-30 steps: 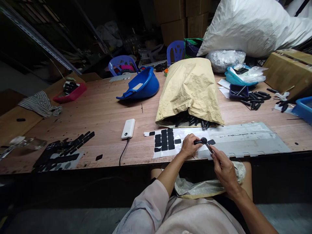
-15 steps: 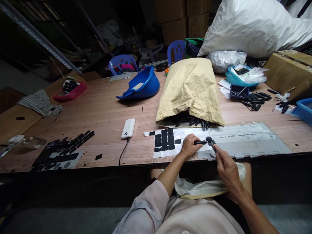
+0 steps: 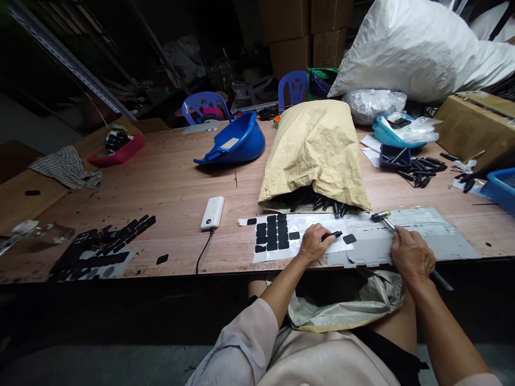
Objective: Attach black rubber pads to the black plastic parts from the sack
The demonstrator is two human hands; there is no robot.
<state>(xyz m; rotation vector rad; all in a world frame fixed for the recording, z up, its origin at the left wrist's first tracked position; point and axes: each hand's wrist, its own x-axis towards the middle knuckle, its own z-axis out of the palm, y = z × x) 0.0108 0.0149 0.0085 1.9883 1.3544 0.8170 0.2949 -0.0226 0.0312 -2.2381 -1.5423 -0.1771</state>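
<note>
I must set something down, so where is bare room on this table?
Mostly bare wood lies between the red tray and blue basin; a narrow strip separates the power bank from the white sheet. Crowded: around the loose pen-shaped parts.

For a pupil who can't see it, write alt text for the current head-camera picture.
A person's right hand grips a hammer, while the left hand holds a slim black piece above a white sheet bearing black patches. Beyond them on the table, black pieces show at a tan sack's mouth, near a blue basin.
</note>
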